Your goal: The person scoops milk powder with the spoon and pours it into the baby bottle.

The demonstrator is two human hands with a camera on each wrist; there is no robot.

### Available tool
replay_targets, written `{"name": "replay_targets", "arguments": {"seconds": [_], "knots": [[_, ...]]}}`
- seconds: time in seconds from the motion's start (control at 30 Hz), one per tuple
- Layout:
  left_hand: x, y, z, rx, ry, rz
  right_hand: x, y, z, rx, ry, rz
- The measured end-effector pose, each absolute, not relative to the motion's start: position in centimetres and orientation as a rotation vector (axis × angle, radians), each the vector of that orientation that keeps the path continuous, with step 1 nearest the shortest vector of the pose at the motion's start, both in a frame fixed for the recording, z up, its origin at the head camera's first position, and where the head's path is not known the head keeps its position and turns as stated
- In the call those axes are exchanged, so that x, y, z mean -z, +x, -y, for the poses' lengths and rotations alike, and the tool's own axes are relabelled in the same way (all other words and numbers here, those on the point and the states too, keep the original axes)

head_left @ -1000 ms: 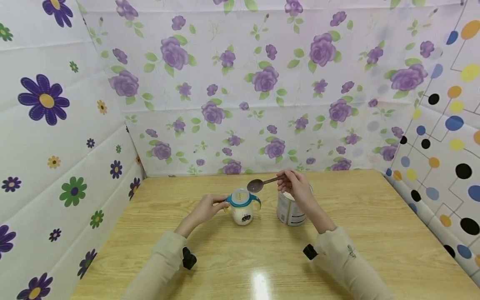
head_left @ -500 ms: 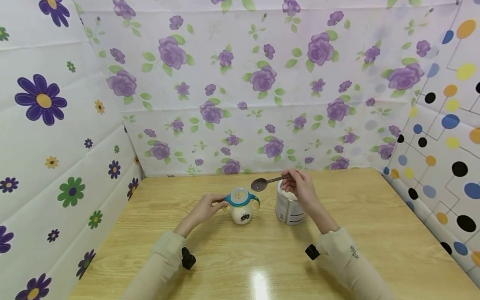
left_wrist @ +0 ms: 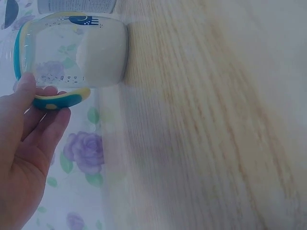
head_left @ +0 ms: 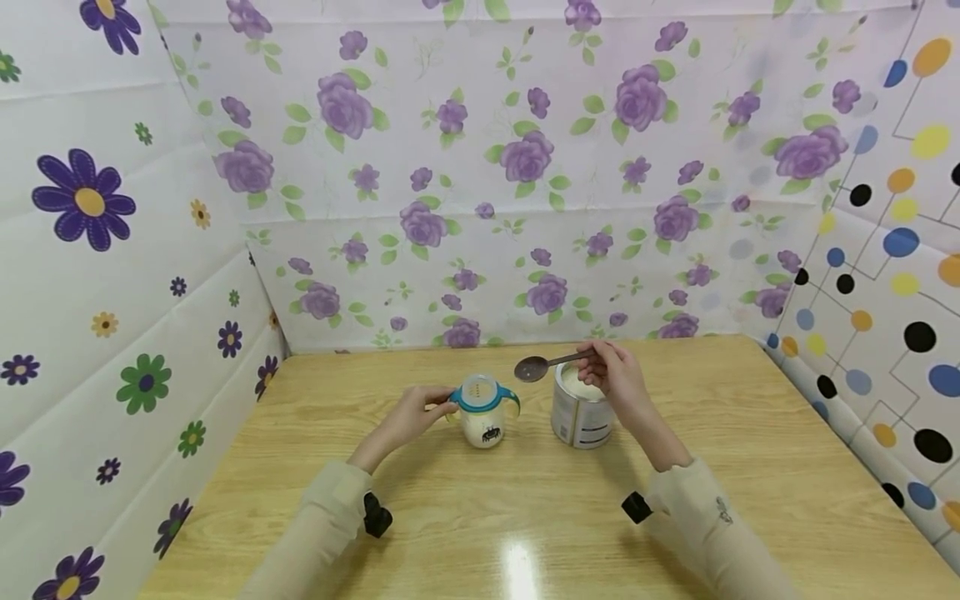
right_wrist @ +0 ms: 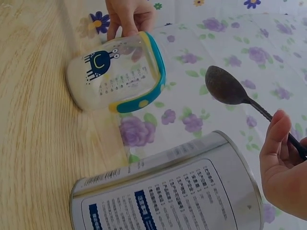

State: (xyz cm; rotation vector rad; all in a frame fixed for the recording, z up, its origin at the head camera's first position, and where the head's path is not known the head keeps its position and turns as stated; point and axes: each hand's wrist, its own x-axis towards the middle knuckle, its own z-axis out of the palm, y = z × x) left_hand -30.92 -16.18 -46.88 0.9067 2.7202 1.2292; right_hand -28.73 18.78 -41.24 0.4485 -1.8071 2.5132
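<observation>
A clear baby cup [head_left: 482, 427] with a teal collar and two curved handles stands upright on the table, pale contents settled in its lower part. My left hand [head_left: 411, 417] pinches the cup's left handle [left_wrist: 60, 100] between thumb and fingers. With my right hand [head_left: 617, 382] I hold a dark brown spoon [head_left: 531, 369] by its handle. Its bowl hangs in the air between the cup and a tin [head_left: 581, 423] of pale powder. In the right wrist view, the spoon's bowl [right_wrist: 225, 86] looks bare apart from faint specks. My right fingers are above the open tin.
The cup and tin stand side by side on the light wooden table [head_left: 450, 525], a small gap between them. Behind the table hangs a purple-rose cloth [head_left: 480, 208]. Patterned sheets enclose both sides. Each sleeve carries a black wrist camera, such as the left one [head_left: 377, 515].
My right hand has moved right, carrying the spoon away from the cup's rim toward the tin, and the tin's mouth shows more. My left hand keeps its hold on the cup handle.
</observation>
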Motion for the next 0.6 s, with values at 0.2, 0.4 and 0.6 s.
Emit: {"name": "replay_targets", "arguments": {"seconds": [0.2, 0.4, 0.6], "knots": [[47.2, -30.9, 16.2, -1.248, 0.903, -2.726, 41.2, -28.6, -19.6, -2.544, 0.393, 1.785], [46.9, -30.9, 16.1, -1.247, 0.909, -2.742, 41.1, -28.8, -19.9, -2.561, 0.379, 1.765], [47.0, -31.0, 16.1, -1.233, 0.926, -2.749, 41.3, -28.8, -20.3, -2.556, 0.382, 1.751]]}}
